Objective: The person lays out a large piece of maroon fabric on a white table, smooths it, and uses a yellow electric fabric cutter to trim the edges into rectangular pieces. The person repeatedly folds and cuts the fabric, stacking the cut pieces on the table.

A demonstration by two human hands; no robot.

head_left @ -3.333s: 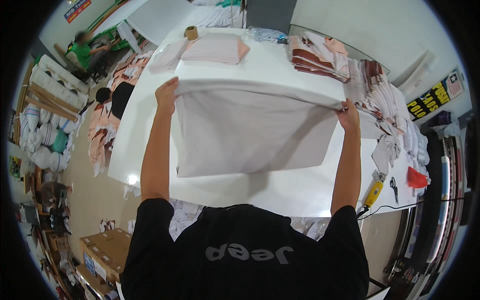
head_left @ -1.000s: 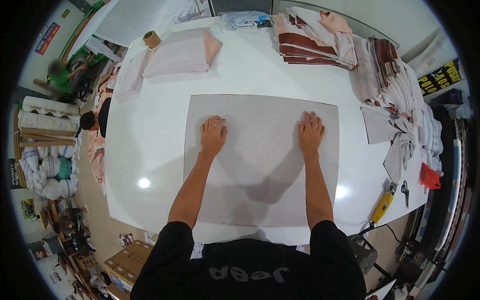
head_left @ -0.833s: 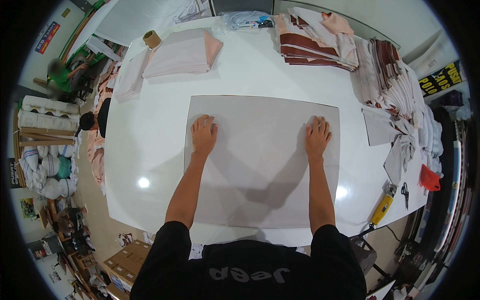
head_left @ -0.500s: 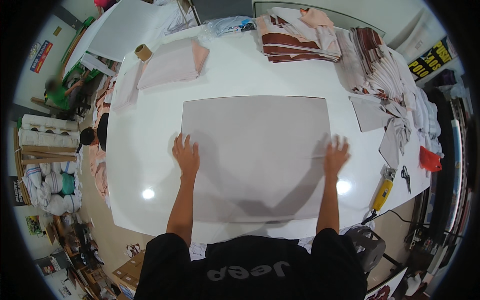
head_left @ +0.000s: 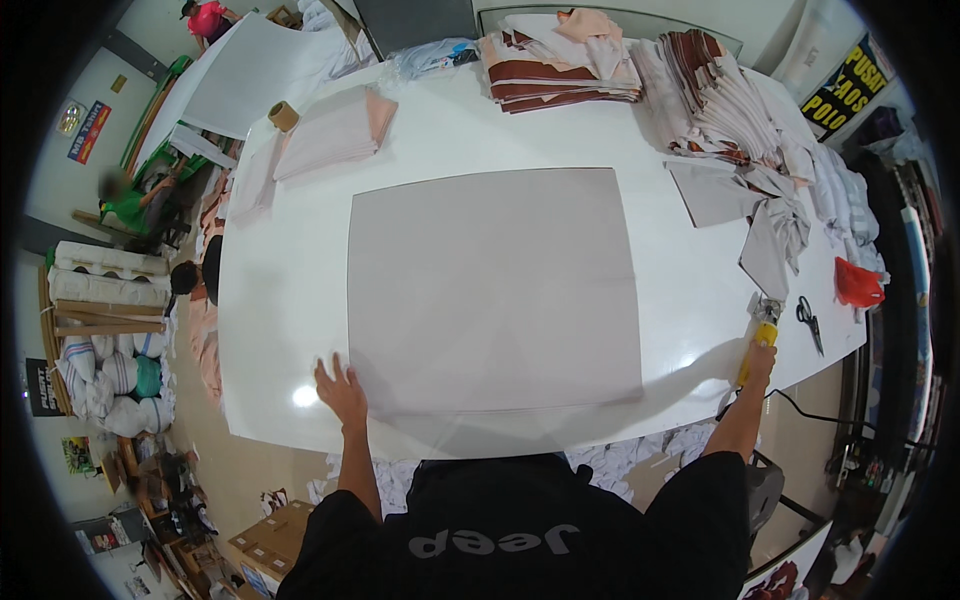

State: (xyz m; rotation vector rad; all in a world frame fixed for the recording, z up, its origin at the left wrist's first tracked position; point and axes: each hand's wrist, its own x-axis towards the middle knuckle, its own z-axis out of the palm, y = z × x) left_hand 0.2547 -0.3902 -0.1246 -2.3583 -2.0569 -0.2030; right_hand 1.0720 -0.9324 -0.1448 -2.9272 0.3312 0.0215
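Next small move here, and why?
Probably lift the yellow tool and bring it toward the near right corner of the grey cloth. The right hand looks closed around the tool, which is at the right side of the white table, apart from the cloth. The cloth lies flat, and the left hand is open beside its near left corner.

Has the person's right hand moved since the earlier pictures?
Yes: the right hand has moved rightward, from the grey cloth to the yellow tool, judged against the white table.
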